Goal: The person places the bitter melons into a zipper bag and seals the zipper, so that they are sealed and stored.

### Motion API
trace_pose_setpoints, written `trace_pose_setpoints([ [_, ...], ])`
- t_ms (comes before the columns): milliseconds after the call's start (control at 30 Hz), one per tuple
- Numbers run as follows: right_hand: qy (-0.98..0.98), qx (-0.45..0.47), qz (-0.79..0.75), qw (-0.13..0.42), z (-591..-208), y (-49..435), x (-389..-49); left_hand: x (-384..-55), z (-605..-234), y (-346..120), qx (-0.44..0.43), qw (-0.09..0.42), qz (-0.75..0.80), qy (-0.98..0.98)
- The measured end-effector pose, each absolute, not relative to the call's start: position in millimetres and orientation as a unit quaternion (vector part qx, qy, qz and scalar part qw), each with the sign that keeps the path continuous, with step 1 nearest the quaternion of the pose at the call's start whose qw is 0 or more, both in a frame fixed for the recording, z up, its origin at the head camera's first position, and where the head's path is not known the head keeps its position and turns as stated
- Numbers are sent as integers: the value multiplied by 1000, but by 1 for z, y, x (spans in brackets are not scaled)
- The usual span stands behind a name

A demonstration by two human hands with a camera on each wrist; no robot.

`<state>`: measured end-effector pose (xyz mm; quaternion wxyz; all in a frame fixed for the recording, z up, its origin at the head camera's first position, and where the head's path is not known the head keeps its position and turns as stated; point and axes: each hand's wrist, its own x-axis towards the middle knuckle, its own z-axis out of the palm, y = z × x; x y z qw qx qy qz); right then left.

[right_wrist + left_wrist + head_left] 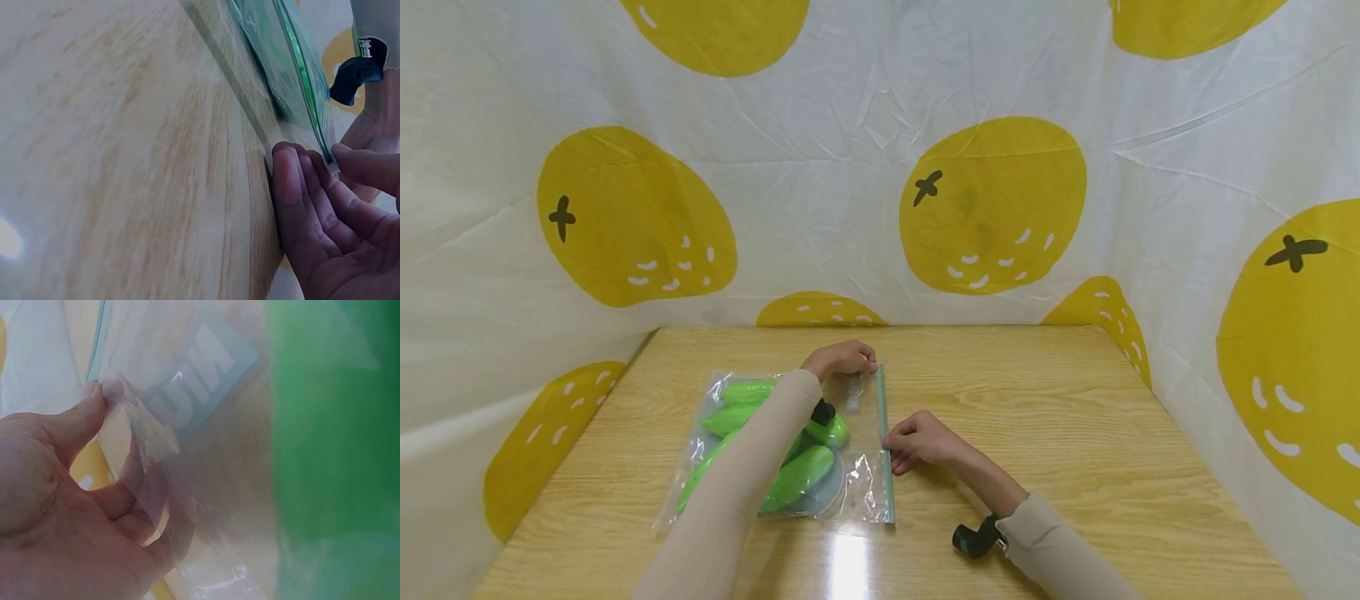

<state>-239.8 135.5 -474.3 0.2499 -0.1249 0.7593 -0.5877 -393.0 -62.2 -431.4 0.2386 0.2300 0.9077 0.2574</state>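
A clear plastic zip bag lies flat on the table, with several glossy, elongated green things inside; their kind is unclear. Its pale green zip strip runs along the right side. My left hand pinches the far end of that strip between thumb and fingers, as the left wrist view also shows. Midway along the strip, my right hand pinches it. In the right wrist view a small whitish slider sits between thumb and fingers. My left forearm hides part of the bag.
The wooden table meets a white curtain with yellow fruit prints at the back and sides. A black wrist camera hangs near the tabletop under my right wrist; another black one is over the bag.
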Motion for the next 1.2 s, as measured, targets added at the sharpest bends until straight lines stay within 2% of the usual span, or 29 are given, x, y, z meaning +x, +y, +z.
trace_pose_setpoints([
  [1200, 757, -146, -580, 263, -469, 139, -226, -389, -427, -62, 238, 244, 248, 907],
])
